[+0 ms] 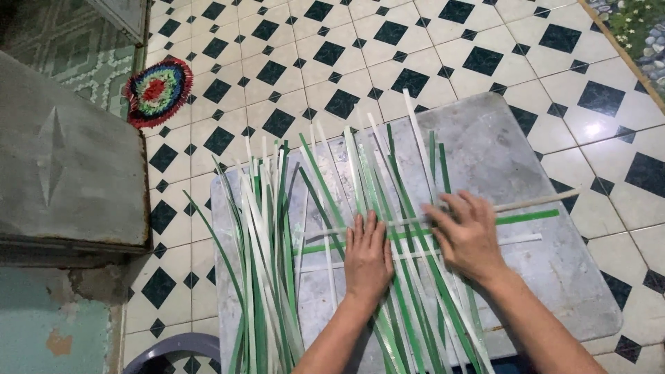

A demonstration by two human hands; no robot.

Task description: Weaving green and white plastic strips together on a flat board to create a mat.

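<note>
1. A grey board [499, 145] is seen lying on a black-and-white tiled floor [332, 41], filling the lower middle of the frame.
2. Long green and white strips [388, 173] are spread lengthwise over the board, fanning from the bottom edge of the frame up towards its centre.
3. A looser bundle of strips [263, 228] is gathered at the left side of the board, well apart from both hands.
4. A few crosswise strips [533, 216] are laid across the upright ones, running out towards the right of the frame.
5. The left hand [368, 257] is pressed flat, palm down, on the strips at the centre of the board, fingers straight and held close together; nothing is gripped.
6. The right hand [465, 232] is laid just to the right of it, fingers slightly spread and bent over the place where the crosswise strips meet the upright ones; whether a strip is pinched cannot be told.
7. The strips are thus found directly beneath both palms and reaching beyond the fingertips towards the top of the frame.
8. A round, many-coloured mat [157, 91] is seen at the upper left, and a grey slab [66, 166] at the left edge.
</note>
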